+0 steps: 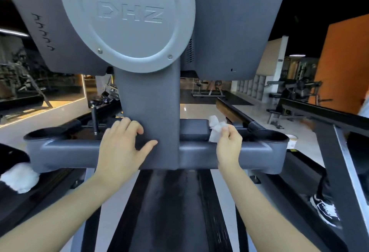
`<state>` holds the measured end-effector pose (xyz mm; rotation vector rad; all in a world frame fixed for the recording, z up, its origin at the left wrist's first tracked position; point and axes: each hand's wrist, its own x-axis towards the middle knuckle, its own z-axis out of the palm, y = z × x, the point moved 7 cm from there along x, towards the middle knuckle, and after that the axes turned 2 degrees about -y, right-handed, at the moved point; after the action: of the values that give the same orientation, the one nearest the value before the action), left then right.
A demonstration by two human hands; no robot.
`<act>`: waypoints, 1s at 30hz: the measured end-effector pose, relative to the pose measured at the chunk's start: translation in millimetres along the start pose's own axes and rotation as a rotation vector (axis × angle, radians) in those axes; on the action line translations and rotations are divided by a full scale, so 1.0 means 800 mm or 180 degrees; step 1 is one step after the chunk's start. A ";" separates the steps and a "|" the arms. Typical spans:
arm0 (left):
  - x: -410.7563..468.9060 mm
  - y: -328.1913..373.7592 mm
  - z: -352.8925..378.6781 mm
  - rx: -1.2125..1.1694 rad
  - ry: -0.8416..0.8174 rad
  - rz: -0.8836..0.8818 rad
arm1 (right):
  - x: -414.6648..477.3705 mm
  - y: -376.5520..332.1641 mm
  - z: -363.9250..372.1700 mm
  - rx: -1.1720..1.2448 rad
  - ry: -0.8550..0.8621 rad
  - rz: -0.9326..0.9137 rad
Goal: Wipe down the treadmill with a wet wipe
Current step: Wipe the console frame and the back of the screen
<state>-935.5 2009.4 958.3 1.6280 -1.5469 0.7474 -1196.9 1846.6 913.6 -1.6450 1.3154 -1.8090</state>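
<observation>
Your left grip (pixel 123 144) lies released against the treadmill (pixel 147 102) to brace you, while your right grip (pixel 229 144) pinches the wet wipe (pixel 215 130), ready for the crossbar (pixel 257 150).

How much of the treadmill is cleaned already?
Nothing shows as clearly wiped. Right hand pinches the wipe by the crossbar; left hand rests on the post. Crossbar, post and round cover likely remain.

Treadmill (pixel 151 112) housing matt grey plastic, smooth; wet wipe (pixel 216 130) crumpled white cloth; floor (pixel 197 110) glossy.
</observation>
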 end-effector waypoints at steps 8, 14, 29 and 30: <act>0.005 0.007 0.005 0.0201 -0.0055 0.0172 | -0.080 -0.054 0.070 -0.0657 -0.0944 -0.1531; 0.007 -0.005 -0.008 -0.0496 -0.0232 0.0152 | -0.054 -0.175 0.026 0.1143 -0.0337 -0.0747; 0.013 -0.025 -0.008 -0.1311 -0.0507 -0.0478 | -0.100 -0.100 0.050 -0.0992 -0.1146 -0.2135; 0.013 -0.024 -0.007 -0.1328 -0.0520 -0.0508 | -0.085 -0.125 0.034 -0.0659 -0.0975 -0.1863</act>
<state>-914.9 2008.2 967.3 1.4987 -1.5388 0.1899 -1123.8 1938.7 952.1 -2.5051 0.9720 -1.6361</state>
